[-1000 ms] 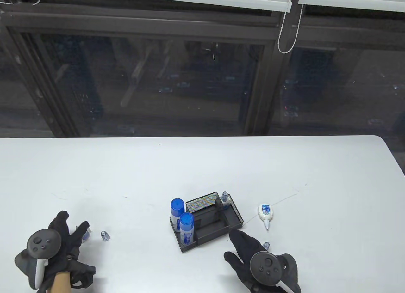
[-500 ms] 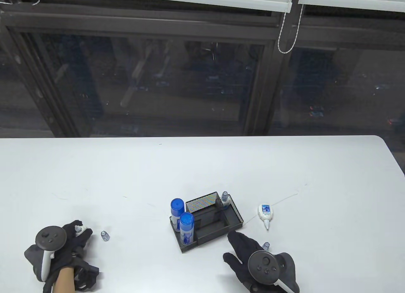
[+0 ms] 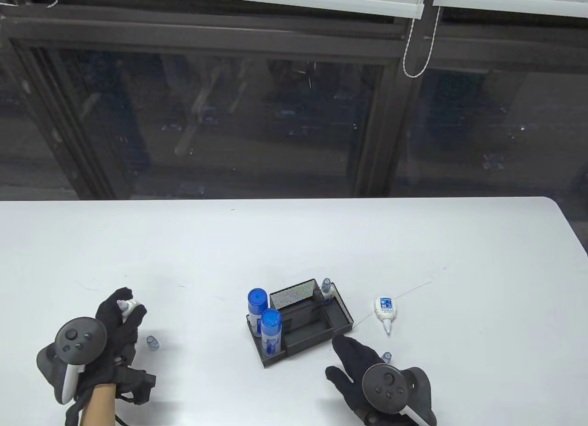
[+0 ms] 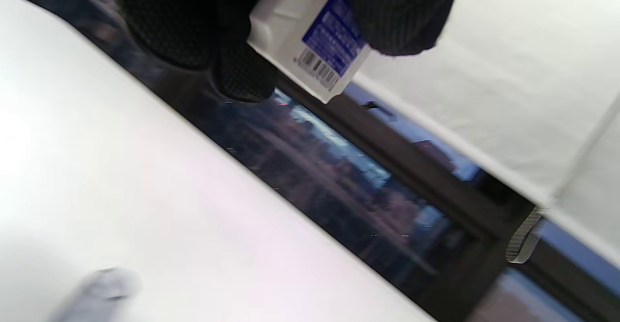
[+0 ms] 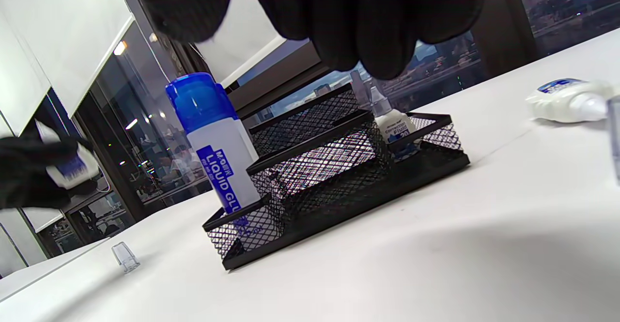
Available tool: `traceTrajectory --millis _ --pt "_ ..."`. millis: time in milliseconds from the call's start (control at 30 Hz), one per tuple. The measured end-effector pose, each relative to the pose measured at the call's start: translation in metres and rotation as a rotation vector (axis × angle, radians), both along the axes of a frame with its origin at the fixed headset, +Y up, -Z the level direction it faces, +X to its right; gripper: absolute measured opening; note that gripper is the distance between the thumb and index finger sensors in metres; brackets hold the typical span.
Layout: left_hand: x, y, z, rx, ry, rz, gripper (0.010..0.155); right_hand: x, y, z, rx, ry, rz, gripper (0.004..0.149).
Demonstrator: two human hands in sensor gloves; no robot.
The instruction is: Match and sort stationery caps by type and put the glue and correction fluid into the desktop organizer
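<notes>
Left hand lifts an uncapped correction fluid bottle off the desk!

Nearest, the right hand (image 3: 367, 366) rests flat, fingers straight, a clear cap (image 3: 387, 356) just beside it. The left hand (image 3: 115, 325), lower a second ago, now grips the correction fluid bottle (image 3: 128, 306) raised above the desk (image 3: 294, 242); its likely cap (image 3: 152, 343) waits nearby. Beyond, the organizer (image 3: 342, 313) holds two glue bottles (image 3: 271, 329) and one correction fluid.

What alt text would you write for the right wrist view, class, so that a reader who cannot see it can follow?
A black mesh organizer sits on a white table, with a blue-capped glue bottle upright at its near end and a small correction fluid bottle at the far end. Another small bottle lies on its side at right, a clear cap stands at left, and gloved fingers hang from above.
</notes>
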State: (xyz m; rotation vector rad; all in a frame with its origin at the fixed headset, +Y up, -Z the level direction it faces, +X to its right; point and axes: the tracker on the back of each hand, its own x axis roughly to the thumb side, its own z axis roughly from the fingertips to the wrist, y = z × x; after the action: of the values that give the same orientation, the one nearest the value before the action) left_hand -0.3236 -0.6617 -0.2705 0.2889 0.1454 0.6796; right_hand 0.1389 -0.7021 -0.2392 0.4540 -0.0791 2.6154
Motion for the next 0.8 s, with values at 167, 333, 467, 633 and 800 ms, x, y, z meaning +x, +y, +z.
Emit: traceTrajectory --millis 167,333,467,633,800 --pt "0.05 0.039 0.006 0.117 -0.225 0.041 0.06 0.001 0.0 0.0 -0.003 -0.006 0.001 0.064" --pt "0.106 0.055 0.009 0.137 -0.457 0.048 0.059 0.002 0.0 -0.001 -0.005 -0.016 0.004 0.064" --pt "0.152 0.043 0.013 0.08 -0.627 0.084 0.058 0.003 0.0 -0.001 -0.009 -0.023 0.002 0.064" --pt "0.196 0.004 0.015 -0.013 -0.736 0.03 0.059 0.004 -0.001 -0.002 -0.012 -0.03 0.002 0.064" --pt "0.215 -0.041 0.013 -0.115 -0.794 0.125 0.06 0.006 -0.001 -0.003 -0.013 -0.037 0.002 0.064"
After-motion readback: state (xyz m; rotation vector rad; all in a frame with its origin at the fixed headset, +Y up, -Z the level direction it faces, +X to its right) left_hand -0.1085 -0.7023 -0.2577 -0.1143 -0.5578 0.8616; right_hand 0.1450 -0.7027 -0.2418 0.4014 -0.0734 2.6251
